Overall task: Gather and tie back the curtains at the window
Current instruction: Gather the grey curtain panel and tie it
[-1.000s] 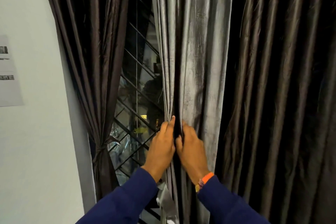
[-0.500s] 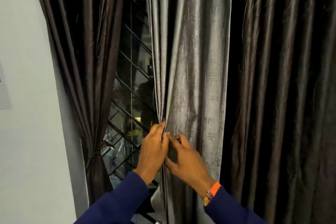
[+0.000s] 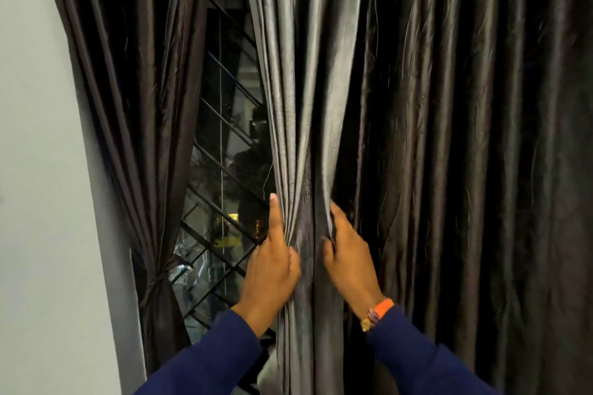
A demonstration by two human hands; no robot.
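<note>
A grey satin curtain (image 3: pixel 305 80) hangs in folds down the middle of the window. My left hand (image 3: pixel 272 269) grips its left edge, forefinger pointing up along the folds and thumb pressed into the cloth. My right hand (image 3: pixel 349 261) grips the folds on the curtain's right side, fingers curled into the fabric. Between the two hands the cloth is bunched into a narrow bundle. A dark brown curtain (image 3: pixel 134 106) at the left is tied at its waist by a tie-back (image 3: pixel 157 280).
A wide dark brown curtain (image 3: pixel 481 154) hangs loose on the right. Between the curtains the dark window (image 3: pixel 224 202) shows a diagonal metal grille. A pale wall (image 3: pixel 41 186) borders the window on the left.
My right hand has moved rightward from beside the left hand to the far side of the grey folds. The grey curtain is now narrower between my hands, and the view shifted right.
</note>
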